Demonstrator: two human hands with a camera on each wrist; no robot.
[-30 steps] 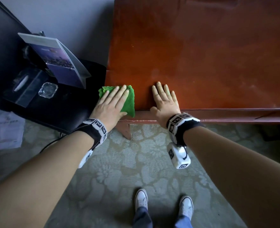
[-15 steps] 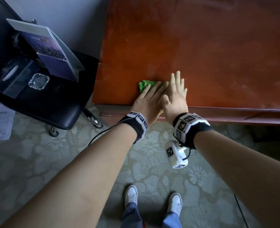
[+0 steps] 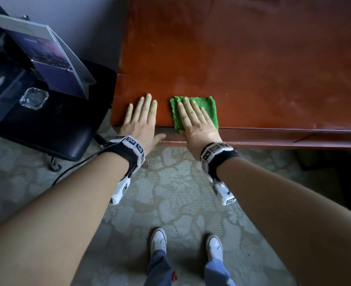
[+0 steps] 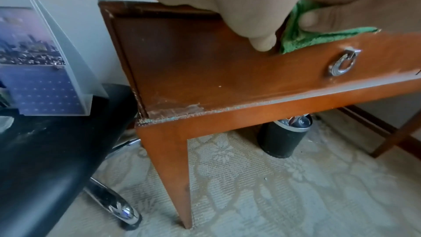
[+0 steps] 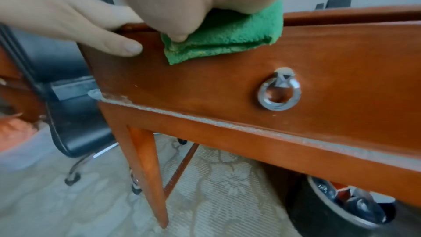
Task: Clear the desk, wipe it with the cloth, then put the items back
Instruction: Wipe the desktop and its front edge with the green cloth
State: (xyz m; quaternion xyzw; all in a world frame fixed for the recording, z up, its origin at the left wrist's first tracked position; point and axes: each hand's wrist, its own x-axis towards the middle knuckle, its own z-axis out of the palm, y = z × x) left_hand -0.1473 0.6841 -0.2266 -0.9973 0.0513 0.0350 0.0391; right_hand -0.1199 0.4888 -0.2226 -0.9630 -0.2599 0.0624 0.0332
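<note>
The right hand (image 3: 197,122) lies flat, fingers straight and together, pressing on the folded green cloth (image 3: 206,109) at the near edge of the reddish-brown wooden desk (image 3: 253,58). From the right wrist view the thumb tip presses into the cloth's folded layers, and the cloth's near fold hangs slightly over the desk's front edge, above the drawer front (image 5: 318,71) with its metal ring pull (image 5: 279,95). The left hand (image 3: 141,118) rests palm-down on the bare desktop just beside the cloth, near the desk's left front corner, fingers straight and holding nothing; its thumb reaches down over the front edge. The two hands are close together but apart, with a strip of wood showing between them.

To the left of the desk stands a black office chair (image 3: 67,129), close against the desk's side. On its seat are a clear acrylic sign holder (image 3: 52,65) with a purple printed card, a faceted glass ashtray (image 3: 33,98) and a clear flat tray (image 3: 3,91). Under the desk a dark round waste bin (image 4: 284,136) sits on the pale floral carpet (image 3: 170,193), and the person's white sneakers (image 3: 159,240) stand on the carpet below the arms
</note>
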